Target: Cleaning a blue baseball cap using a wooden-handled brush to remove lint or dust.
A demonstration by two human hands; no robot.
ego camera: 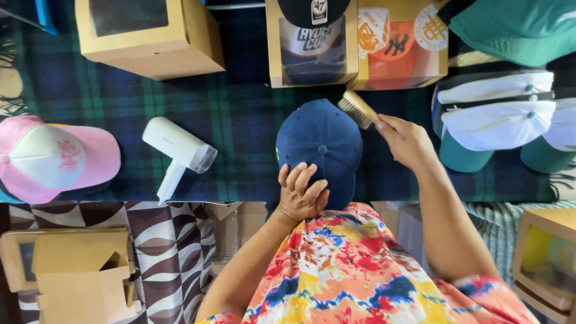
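Fingers [303,180] pressed on navy cap [321,150], right hand [408,143] gripping brush [358,109]; hairdryer [178,153] left

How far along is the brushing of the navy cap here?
Done: nothing I can confirm; no cleaned patch is visible. In hand: the left hand steadies the navy cap while the right hand holds the brush at its far edge. Left: apparently most of the crown; the white dryer lies untouched.
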